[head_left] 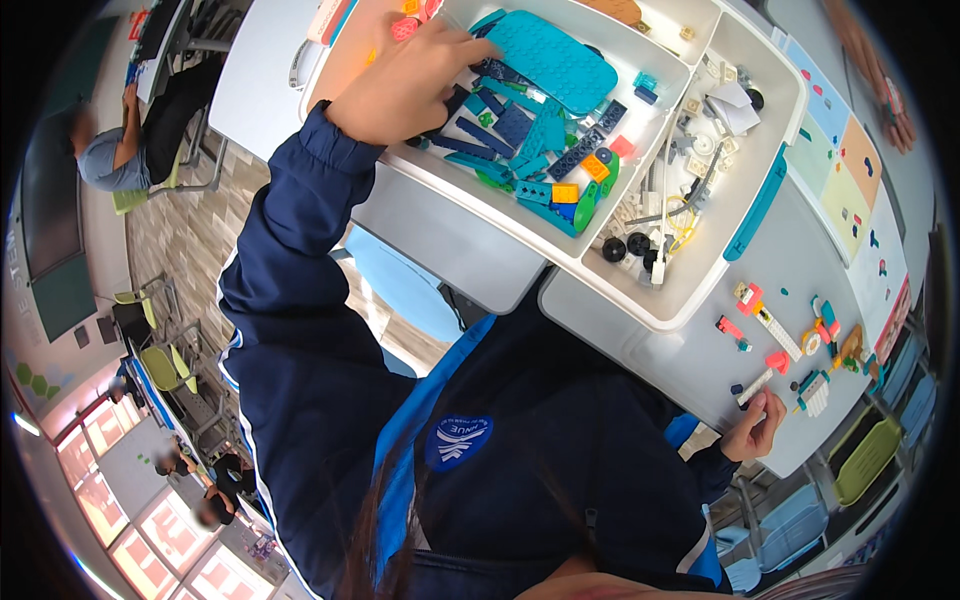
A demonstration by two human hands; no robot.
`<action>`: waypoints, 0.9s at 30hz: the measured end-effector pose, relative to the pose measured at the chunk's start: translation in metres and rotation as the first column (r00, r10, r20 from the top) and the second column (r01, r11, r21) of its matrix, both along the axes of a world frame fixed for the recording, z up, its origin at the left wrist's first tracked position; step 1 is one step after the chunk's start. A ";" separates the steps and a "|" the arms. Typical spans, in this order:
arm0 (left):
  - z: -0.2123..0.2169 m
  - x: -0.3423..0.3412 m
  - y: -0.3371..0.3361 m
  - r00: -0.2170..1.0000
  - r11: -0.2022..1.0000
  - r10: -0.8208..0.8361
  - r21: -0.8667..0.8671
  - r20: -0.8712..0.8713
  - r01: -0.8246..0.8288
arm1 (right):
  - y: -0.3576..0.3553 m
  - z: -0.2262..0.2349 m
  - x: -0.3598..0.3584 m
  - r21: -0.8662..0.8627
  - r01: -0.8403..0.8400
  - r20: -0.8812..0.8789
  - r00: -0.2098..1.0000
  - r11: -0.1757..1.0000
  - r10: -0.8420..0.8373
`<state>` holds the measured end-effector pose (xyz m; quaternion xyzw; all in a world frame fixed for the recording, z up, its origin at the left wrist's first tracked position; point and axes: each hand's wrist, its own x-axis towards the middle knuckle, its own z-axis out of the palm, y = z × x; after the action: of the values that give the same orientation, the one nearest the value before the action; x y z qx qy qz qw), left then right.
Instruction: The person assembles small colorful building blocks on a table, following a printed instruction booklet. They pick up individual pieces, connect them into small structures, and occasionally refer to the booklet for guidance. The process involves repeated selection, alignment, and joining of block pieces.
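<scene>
My left hand (415, 80) reaches into a white sorting tray (520, 245), its fingers buried among dark blue and teal building bricks (520, 140) beside a large teal plate (550, 55). What the fingers grip is hidden. My right hand (755, 428) rests curled at the near edge of the grey table (680, 370), thumb touching the end of a white beam with a pink end (762, 380). Small part-built models in pink, white, teal and orange (815, 345) lie just beyond it.
The tray's right compartment (690, 150) holds white parts, black wheels and cables. A coloured instruction sheet (845, 175) lies further right, with another person's hand (885, 85) on it. People sit at other desks far left (125, 140). Green chairs stand around.
</scene>
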<state>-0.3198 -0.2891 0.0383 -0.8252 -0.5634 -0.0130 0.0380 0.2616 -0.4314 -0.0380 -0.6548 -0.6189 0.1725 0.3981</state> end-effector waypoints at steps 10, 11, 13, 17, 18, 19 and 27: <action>-0.001 0.018 0.044 0.986 0.986 -0.163 0.031 -0.021 0.164 | 0.002 0.001 -0.004 0.022 0.007 0.017 1.000 1.000 -0.008; 0.000 0.017 0.046 0.982 0.982 -0.187 0.033 -0.026 0.188 | 0.002 0.001 -0.004 0.026 0.000 0.020 1.000 1.000 0.000; 0.006 0.013 0.050 0.988 0.986 -0.154 -0.070 0.004 0.154 | 0.002 0.001 -0.004 0.027 -0.008 0.008 1.000 1.000 0.008; 0.027 0.022 0.041 0.995 0.985 -0.092 -0.151 -0.027 0.087 | -0.001 0.000 -0.004 0.032 -0.005 -0.009 1.000 0.999 0.005; 0.024 0.021 0.037 0.994 0.986 -0.106 -0.132 -0.012 0.104 | -0.003 0.002 -0.005 0.042 0.013 0.001 1.000 0.999 -0.013; 0.017 0.015 0.029 0.992 0.986 -0.123 -0.113 0.003 0.123 | -0.003 0.002 -0.005 0.039 0.007 0.003 1.000 0.999 -0.007; -0.004 0.020 -0.001 0.959 0.977 0.080 -0.210 0.270 -0.023 | 0.009 0.016 -0.013 0.020 0.007 0.039 0.999 1.000 -0.008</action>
<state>-0.2997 -0.2905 0.0338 -0.7997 -0.5829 -0.0693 -0.1260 0.2486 -0.4228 -0.0216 -0.6563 -0.6258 0.1521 0.3931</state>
